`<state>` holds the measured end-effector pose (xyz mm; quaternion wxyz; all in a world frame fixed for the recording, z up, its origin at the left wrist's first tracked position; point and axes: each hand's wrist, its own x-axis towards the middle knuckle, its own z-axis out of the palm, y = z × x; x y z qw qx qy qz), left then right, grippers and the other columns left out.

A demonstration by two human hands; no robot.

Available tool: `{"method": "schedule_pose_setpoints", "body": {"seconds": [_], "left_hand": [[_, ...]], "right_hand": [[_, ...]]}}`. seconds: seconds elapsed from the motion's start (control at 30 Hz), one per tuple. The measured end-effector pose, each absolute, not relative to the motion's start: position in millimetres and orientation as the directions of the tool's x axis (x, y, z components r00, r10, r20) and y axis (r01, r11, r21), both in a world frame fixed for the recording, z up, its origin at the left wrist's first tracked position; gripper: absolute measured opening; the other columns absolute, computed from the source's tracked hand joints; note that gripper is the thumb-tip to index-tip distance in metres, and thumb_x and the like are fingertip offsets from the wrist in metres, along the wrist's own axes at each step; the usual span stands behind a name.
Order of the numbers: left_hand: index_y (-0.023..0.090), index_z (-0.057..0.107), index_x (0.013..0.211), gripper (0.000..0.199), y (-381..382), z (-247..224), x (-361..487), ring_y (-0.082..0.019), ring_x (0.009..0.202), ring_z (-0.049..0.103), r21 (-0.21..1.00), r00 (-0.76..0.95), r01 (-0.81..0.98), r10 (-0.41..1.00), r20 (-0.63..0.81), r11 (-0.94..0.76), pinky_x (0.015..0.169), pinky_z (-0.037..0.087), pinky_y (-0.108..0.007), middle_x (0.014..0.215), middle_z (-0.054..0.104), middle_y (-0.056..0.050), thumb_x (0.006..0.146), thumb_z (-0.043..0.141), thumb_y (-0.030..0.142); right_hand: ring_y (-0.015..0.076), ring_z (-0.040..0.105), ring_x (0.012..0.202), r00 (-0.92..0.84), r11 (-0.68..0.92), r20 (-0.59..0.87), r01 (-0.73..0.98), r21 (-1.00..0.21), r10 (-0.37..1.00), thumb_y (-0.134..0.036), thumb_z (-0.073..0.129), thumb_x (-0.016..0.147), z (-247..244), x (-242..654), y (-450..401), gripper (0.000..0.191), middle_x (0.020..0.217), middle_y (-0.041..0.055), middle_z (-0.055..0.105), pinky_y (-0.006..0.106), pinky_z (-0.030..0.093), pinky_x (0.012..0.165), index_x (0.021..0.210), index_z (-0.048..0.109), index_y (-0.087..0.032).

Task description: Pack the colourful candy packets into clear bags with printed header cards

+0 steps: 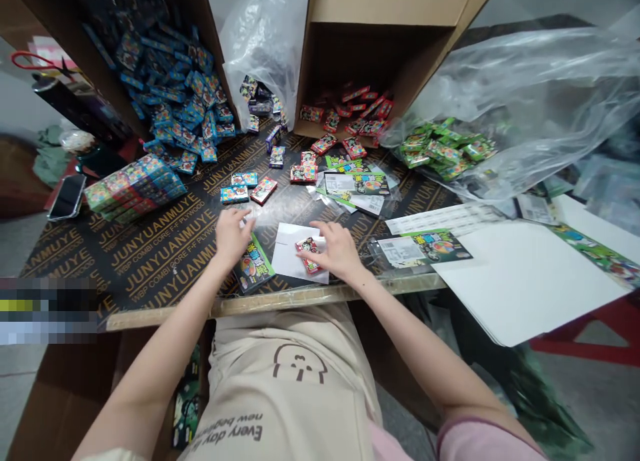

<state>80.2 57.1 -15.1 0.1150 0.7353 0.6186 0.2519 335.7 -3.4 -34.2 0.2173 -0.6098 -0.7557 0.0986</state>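
My left hand (233,236) hovers above the table, empty and with its fingers apart. Just beyond it lie two small blue boxes (235,194) and a small red box (264,190). A black and green printed card (254,264) lies beside that hand, partly under it. My right hand (341,249) has its thumb and fingers around another small red box (307,253), which rests on a white folded sheet (290,251). The underside of the grip is hidden.
Cartons hold loose blue boxes (185,108) and red boxes (370,111). Clear bags contain purple boxes (263,104) and green packets (445,144). Stacked boxes (135,186) and a phone (67,198) stand left; packed cards (357,183) and white sheets (540,274) lie right.
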Motion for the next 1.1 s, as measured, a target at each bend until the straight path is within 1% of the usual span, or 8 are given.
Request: {"method": "schedule_pose_setpoints", "body": {"seconds": [0.17, 0.33, 0.43, 0.53, 0.7, 0.9, 1.03, 1.1], "left_hand": [[0.015, 0.053, 0.125, 0.061, 54, -15, 148, -0.028, 0.086, 0.066, 0.454, 0.123, 0.888, 0.990, -0.073, -0.077, 0.074, 0.045, -0.033, 0.084, 0.070, -0.011, 0.077, 0.067, 0.050], [0.019, 0.056, 0.115, 0.057, 58, -23, 160, -0.023, 0.078, 0.064, 0.596, 0.057, 0.803, 0.995, -0.075, -0.001, 0.069, 0.042, -0.029, 0.076, 0.065, -0.003, 0.064, 0.079, 0.031], [0.018, 0.061, 0.098, 0.039, 55, -23, 159, -0.014, 0.060, 0.055, 0.827, 0.018, 0.561, 0.998, -0.067, 0.046, 0.062, 0.039, -0.024, 0.060, 0.053, 0.006, 0.061, 0.076, 0.017], [0.016, 0.062, 0.093, 0.038, 44, -15, 158, -0.008, 0.051, 0.047, 0.976, 0.050, 0.147, 0.985, -0.168, 0.159, 0.054, 0.037, -0.020, 0.056, 0.046, 0.009, 0.058, 0.076, 0.017], [0.019, 0.066, 0.109, 0.059, 14, 10, 147, -0.009, 0.064, 0.059, 0.962, 0.169, -0.168, 0.968, -0.186, 0.215, 0.060, 0.048, -0.020, 0.090, 0.067, -0.001, 0.053, 0.084, 0.020], [0.022, 0.063, 0.123, 0.063, -19, 29, 131, -0.020, 0.096, 0.067, 0.989, 0.138, -0.146, 0.990, 0.012, 0.008, 0.082, 0.055, -0.030, 0.122, 0.067, -0.009, 0.064, 0.082, 0.029], [0.023, 0.062, 0.125, 0.060, -29, 29, 125, -0.022, 0.105, 0.065, 0.993, 0.102, -0.088, 0.991, 0.086, -0.077, 0.091, 0.053, -0.032, 0.124, 0.066, -0.009, 0.068, 0.079, 0.034], [0.022, 0.063, 0.124, 0.059, -32, 26, 123, -0.023, 0.109, 0.063, 0.997, 0.138, -0.036, 0.988, 0.070, -0.066, 0.094, 0.051, -0.033, 0.125, 0.065, -0.010, 0.069, 0.078, 0.036]], "right_hand": [[0.0265, 0.059, 0.089, -0.138, 0.160, 0.081, 0.893, -0.421, 0.987, -0.039, 0.064, 0.076, -37, 321, -25, 0.057, 0.100, 0.0105, 0.062, 0.035, 0.043, 0.079, 0.128, 0.053, -0.019], [0.0287, 0.058, 0.092, 0.074, 0.023, 0.202, 0.899, -0.438, 0.977, -0.036, 0.059, 0.080, -39, 362, -22, 0.050, 0.102, 0.0136, 0.061, 0.038, 0.046, 0.080, 0.125, 0.054, -0.014], [0.0317, 0.057, 0.097, 0.158, -0.032, 0.259, 0.901, -0.433, 0.953, -0.036, 0.059, 0.082, -39, 384, -23, 0.042, 0.102, 0.0158, 0.061, 0.042, 0.046, 0.082, 0.117, 0.059, -0.015], [0.0285, 0.060, 0.088, 0.244, -0.015, 0.276, 0.774, -0.634, 0.930, -0.043, 0.057, 0.085, -34, 383, -30, 0.038, 0.092, 0.0125, 0.065, 0.042, 0.048, 0.079, 0.112, 0.061, -0.017], [0.0173, 0.053, 0.043, 0.199, -0.144, -0.101, 0.215, -0.966, 0.975, -0.067, 0.037, 0.088, -18, 362, -40, 0.061, 0.054, -0.0011, 0.053, 0.031, 0.045, 0.045, 0.117, 0.059, -0.019], [0.0196, 0.062, 0.076, 0.344, -0.001, 0.077, 0.222, -0.975, 0.936, -0.070, 0.050, 0.081, -7, 360, -39, 0.065, 0.087, 0.0061, 0.066, 0.031, 0.051, 0.065, 0.124, 0.056, -0.021], [0.0182, 0.063, 0.071, 0.131, -0.057, -0.062, -0.042, -0.998, 0.989, -0.072, 0.040, 0.084, -2, 354, -39, 0.073, 0.084, 0.0049, 0.067, 0.031, 0.051, 0.064, 0.137, 0.044, -0.022], [0.0184, 0.065, 0.079, 0.072, -0.027, -0.037, -0.126, -0.992, 0.997, -0.068, 0.052, 0.081, 2, 348, -41, 0.076, 0.091, 0.0043, 0.069, 0.032, 0.053, 0.071, 0.141, 0.037, -0.026]]}}
